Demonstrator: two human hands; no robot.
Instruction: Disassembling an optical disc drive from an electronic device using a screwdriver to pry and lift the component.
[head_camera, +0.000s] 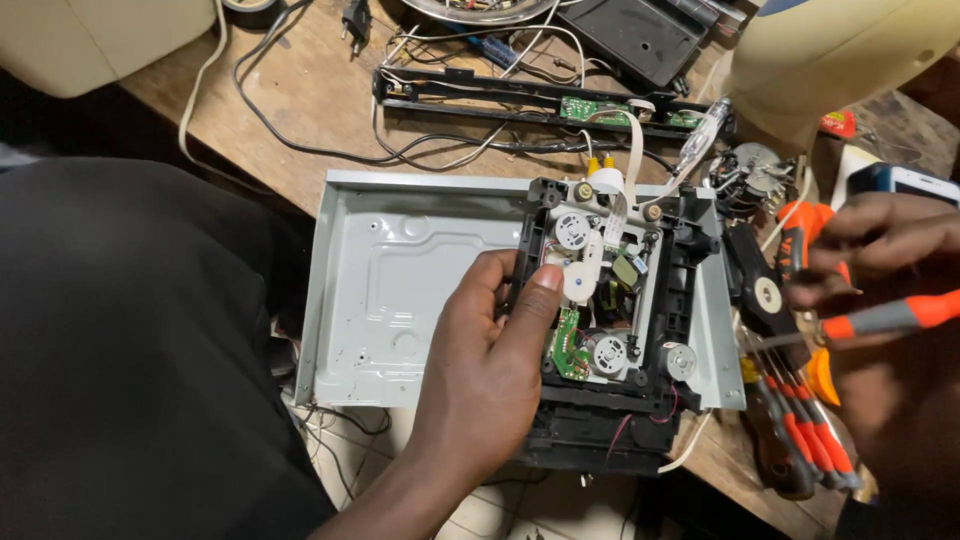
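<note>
Head view of the person's own body. The left hand (487, 370) and its forearm are bare, with no sleeve, glove, ring or watch showing; the thumbnail is short and plain. The right hand (880, 250) is likewise bare, its fingers (850, 262) ringless and partly blurred at the frame edge. A broad area of plain black cloth (130, 350), smooth and unmarked, fills the lower left and belongs to the person's clothing; which garment it is cannot be told.

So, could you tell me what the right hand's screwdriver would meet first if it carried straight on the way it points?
Held in the right hand, the orange-handled screwdriver points left, so it would likely meet the metal chassis edge first, beside the black disc-drive mechanism; depth is unclear.
</note>
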